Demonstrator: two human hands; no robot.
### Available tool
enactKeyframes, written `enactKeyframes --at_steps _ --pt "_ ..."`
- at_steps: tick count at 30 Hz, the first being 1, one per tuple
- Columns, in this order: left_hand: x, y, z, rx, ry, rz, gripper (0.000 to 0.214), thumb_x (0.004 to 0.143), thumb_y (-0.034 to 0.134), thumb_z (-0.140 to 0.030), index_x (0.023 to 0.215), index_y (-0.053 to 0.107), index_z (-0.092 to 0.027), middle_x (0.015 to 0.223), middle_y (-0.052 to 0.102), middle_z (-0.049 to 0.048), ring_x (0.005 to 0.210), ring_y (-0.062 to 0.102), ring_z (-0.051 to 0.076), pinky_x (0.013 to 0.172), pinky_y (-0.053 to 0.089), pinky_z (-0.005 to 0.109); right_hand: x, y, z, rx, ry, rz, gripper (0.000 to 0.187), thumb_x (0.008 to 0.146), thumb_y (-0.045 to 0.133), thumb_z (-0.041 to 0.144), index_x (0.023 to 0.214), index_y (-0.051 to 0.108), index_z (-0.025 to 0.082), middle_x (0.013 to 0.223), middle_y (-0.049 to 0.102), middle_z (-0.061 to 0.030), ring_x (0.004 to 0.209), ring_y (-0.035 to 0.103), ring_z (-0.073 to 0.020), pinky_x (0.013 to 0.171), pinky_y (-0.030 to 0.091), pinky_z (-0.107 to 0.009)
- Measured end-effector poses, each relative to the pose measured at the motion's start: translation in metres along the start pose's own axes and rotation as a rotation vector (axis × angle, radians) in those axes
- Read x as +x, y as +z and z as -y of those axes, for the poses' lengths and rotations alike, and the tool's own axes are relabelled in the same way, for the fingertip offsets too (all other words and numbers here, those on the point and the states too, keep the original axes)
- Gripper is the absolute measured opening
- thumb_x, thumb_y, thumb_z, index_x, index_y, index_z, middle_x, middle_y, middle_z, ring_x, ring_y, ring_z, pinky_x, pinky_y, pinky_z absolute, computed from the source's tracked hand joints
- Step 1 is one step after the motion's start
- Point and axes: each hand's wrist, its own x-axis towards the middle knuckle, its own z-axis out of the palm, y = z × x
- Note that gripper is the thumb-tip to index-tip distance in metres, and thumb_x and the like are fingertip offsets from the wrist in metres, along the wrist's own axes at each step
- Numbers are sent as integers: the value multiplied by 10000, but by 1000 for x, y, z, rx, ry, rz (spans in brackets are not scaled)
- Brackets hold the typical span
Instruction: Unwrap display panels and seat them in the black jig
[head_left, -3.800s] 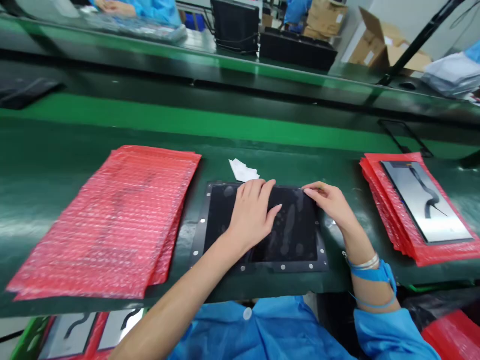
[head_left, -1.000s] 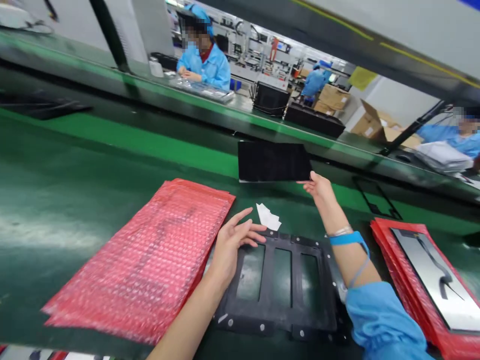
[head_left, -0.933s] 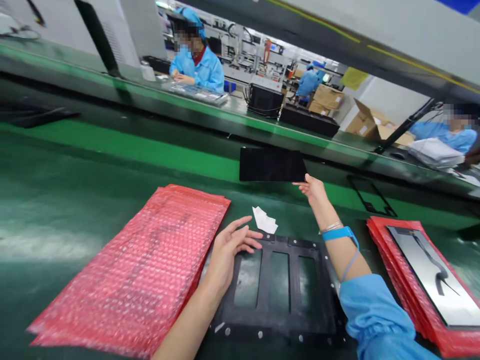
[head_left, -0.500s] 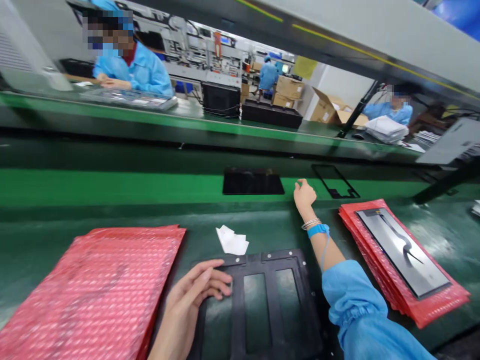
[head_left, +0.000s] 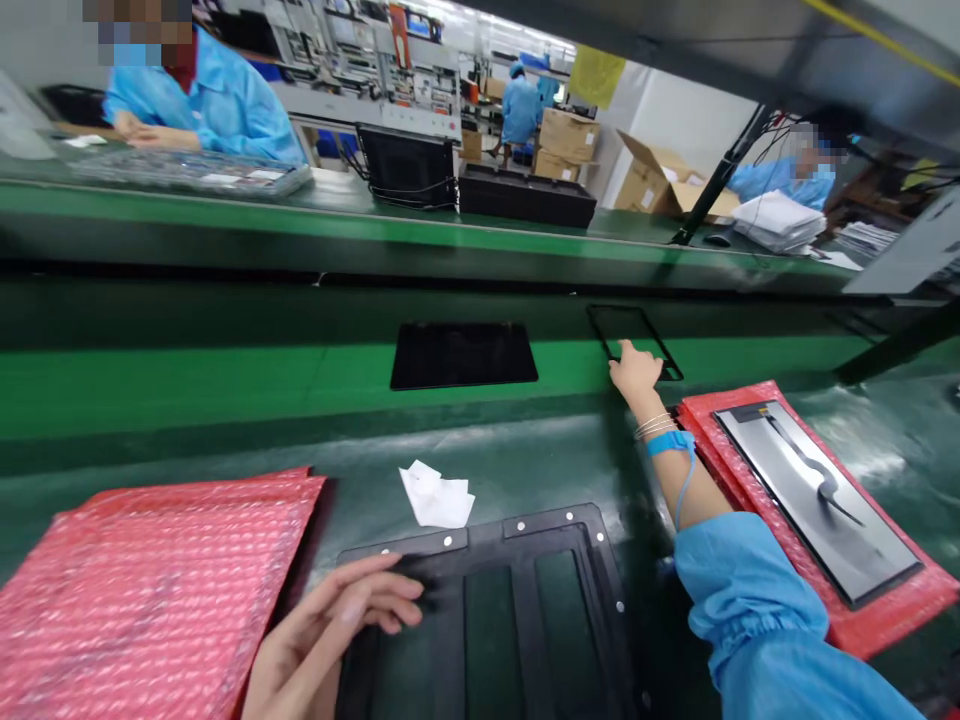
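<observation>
Under everything lay the green surface (head_left: 540, 450). The biggest thing on it was the pile of red bubble bags (head_left: 150, 600), at the near left, just beside the left hand. Next in size was the flat black plate (head_left: 529, 625) with long openings and small silvery dots along its border; it lay before the person, its far left part beneath the fingers of the left hand. At the right there were other red bags (head_left: 892, 612), and upon them a silvery panel (head_left: 840, 545) with a dark curved strip, to the right of the right forearm. The left hand (head_left: 337, 620) was loosely bent and gripped nothing that could be seen; whether it touched the plate, one cannot tell. Farther away, a black panel (head_left: 465, 355) lay flat, to the left of the right hand and well apart from it. The thin black frame (head_left: 663, 347) lay to the right of this panel, directly at the right hand (head_left: 635, 368), which was stretched over its near part; whether the fingers grasped it was not clear. The smallest was a folded white paper (head_left: 437, 497), just beyond the plate and between the two hands.
</observation>
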Motion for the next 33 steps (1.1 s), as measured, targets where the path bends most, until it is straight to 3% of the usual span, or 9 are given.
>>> enactKeyframes --at_steps 4,7,10,12,14,18,20,25,33 --pt "-4 3 0 17 174 -147 398 713 732 -471 1006 671 -208 960 729 80 832 676 238 686 519 311 -19 -16 49 126 -183 172 526 745 719 221 1255 589 212 1067 699 -95 1040 635 -278 879 458 -388" --pt "-14 -3 -5 60 319 -295 386 748 696 -445 1068 633 -240 1093 695 65 1006 651 244 789 518 322 -56 -39 62 261 -354 294 476 731 736 226 1193 623 230 1000 713 -33 925 672 -202 808 503 -303" --pt "-33 -30 -18 309 407 -459 442 736 667 -488 1120 616 -274 1200 660 58 1119 604 283 937 479 409 -115 -63 41 373 -590 359 518 696 750 163 1188 622 265 1017 706 3 953 657 -168 843 503 -274" --pt "-43 -61 -28 607 411 -600 517 736 612 -539 1179 607 -272 1263 633 70 1146 581 319 1012 427 478 -163 -74 15 404 -869 318 514 690 741 148 1178 631 267 1045 694 -23 982 635 -210 885 498 -357" --pt "-48 -96 -33 888 383 -720 633 733 523 -571 1228 605 -185 1276 619 142 1183 550 373 1042 386 529 -211 -78 -14 329 -999 277 495 722 699 127 1188 627 278 1068 685 -45 958 617 -237 862 504 -412" --pt "-42 -154 -25 1210 49 -752 862 685 421 -591 1289 542 12 1249 588 311 1181 523 497 939 417 629 -282 -73 -58 199 -1153 325 515 731 576 26 1190 604 256 1174 670 -59 1051 581 -260 959 451 -491" --pt "-40 -167 -13 1224 -8 -728 853 725 386 -587 1318 516 12 1265 585 304 1194 525 478 950 419 609 -298 -69 -69 142 -1159 370 537 713 552 8 1192 599 248 1159 678 -61 1045 583 -264 945 459 -496" --pt "-40 -165 10 1124 197 -763 718 783 376 -512 1255 578 -10 1242 617 259 1208 527 414 1038 368 549 -307 -68 -75 26 -1153 440 509 700 559 4 1155 622 225 1141 686 -78 995 595 -265 872 489 -482" --pt "-46 -168 13 1020 256 -768 628 806 489 -436 1269 571 -19 1253 616 218 1201 533 351 1068 353 482 -314 -65 -74 -8 -1211 397 553 726 569 55 1250 594 231 1311 610 -96 1178 542 -294 992 430 -565"
